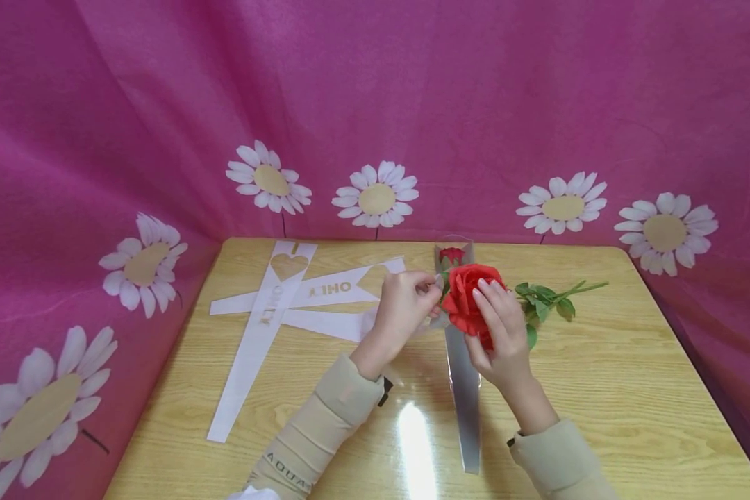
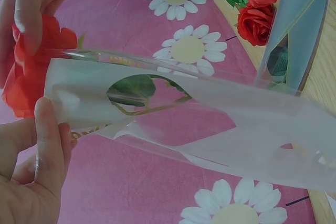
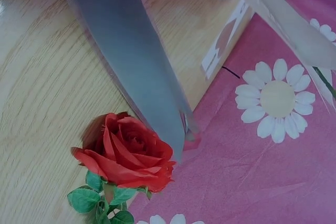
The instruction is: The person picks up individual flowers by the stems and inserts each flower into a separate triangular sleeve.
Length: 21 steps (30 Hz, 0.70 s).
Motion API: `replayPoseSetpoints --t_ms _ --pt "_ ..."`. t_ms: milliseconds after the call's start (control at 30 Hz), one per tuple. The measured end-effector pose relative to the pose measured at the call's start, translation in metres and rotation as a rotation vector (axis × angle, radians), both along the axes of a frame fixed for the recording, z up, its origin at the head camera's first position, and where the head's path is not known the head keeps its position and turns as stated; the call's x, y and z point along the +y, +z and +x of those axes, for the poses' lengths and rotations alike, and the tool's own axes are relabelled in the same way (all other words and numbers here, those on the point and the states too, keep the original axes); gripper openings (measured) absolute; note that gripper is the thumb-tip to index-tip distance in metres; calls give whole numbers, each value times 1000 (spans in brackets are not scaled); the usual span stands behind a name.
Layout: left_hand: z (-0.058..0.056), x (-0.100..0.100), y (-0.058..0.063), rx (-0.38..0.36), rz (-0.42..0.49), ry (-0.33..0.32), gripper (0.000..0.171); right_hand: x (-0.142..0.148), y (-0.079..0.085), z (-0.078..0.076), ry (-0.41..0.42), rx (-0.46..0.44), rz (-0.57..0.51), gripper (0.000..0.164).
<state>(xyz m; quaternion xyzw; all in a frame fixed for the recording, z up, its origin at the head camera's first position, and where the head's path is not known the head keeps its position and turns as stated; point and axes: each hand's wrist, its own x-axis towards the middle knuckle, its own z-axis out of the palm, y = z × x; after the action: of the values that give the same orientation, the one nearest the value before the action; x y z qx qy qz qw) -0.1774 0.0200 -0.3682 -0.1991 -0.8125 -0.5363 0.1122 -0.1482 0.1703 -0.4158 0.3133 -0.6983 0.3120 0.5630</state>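
In the head view, my left hand [image 1: 401, 303] and right hand [image 1: 505, 332] meet at a large red artificial rose [image 1: 464, 295]. The left wrist view shows my left hand pinching the mouth edge of a white and clear flower sleeve [image 2: 210, 121] between thumb and fingers. A green leaf and stem show through its see-through window, and the bloom sticks out at the mouth. My right hand's fingers are curled over the petals of that bloom. The right wrist view shows the sleeve's edge at upper right but not my right hand.
A grey-backed sleeve [image 1: 464, 410] with a red rose [image 1: 452, 255] at its top lies below my hands. Another rose's leafy stem [image 1: 562, 300] extends to the right; its bloom [image 3: 131, 153] lies beside the grey sleeve. Flat white sleeves [image 1: 240, 378] with gold hearts overlap at left.
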Motion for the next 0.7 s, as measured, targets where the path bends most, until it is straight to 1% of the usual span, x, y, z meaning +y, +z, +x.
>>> replayPoseSetpoints --t_ms 167,333,400,567,700 --pt "1 2 0 50 -13 5 13 0 -3 0 33 -5 36 30" --pt "3 4 -1 21 31 -37 15 -2 -5 -1 54 -51 41 29" --pt "4 5 -1 21 44 -48 14 -3 -7 -1 56 -65 37 30" --pt "5 7 0 62 37 -39 12 -4 -12 -1 73 -96 15 32" --pt "6 8 0 92 18 -28 12 -3 -17 -1 99 -137 19 36"
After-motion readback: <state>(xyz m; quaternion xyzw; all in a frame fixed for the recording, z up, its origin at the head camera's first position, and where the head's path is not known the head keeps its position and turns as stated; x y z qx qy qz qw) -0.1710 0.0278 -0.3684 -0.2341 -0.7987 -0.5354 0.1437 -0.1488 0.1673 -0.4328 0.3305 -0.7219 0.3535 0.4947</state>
